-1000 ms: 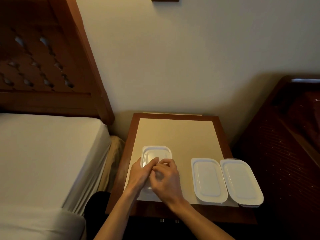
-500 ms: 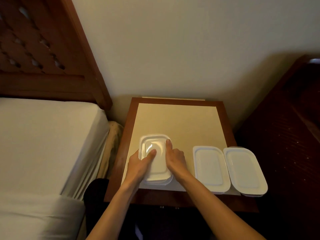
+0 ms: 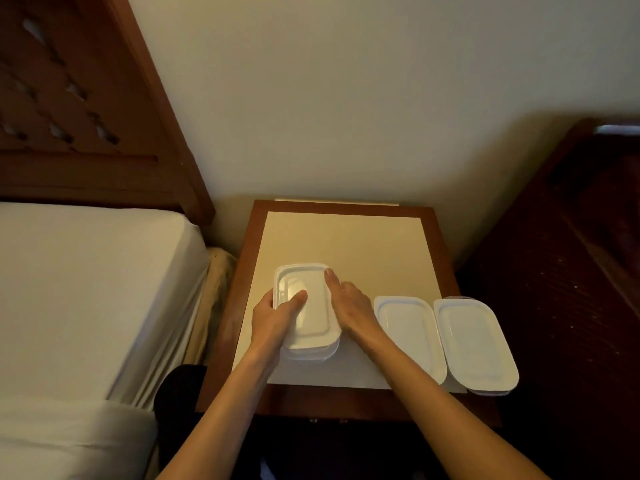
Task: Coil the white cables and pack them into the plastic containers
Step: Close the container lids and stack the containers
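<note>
Three white plastic containers with lids on stand along the front of the bedside table. The left container sits between my hands. My left hand grips its left side, thumb lying on the lid. My right hand rests against its right edge with fingers straight, the fingertip at the far corner. The middle container and the right container lie side by side to the right, untouched. No white cable is in view.
A bed with a white sheet and a wooden headboard lies left of the table. Dark wooden furniture stands close on the right. The right container overhangs the table's front right corner.
One second ago both hands were bunched together over the near end of the left container. They have since spread apart to its two sides and have stayed there.
</note>
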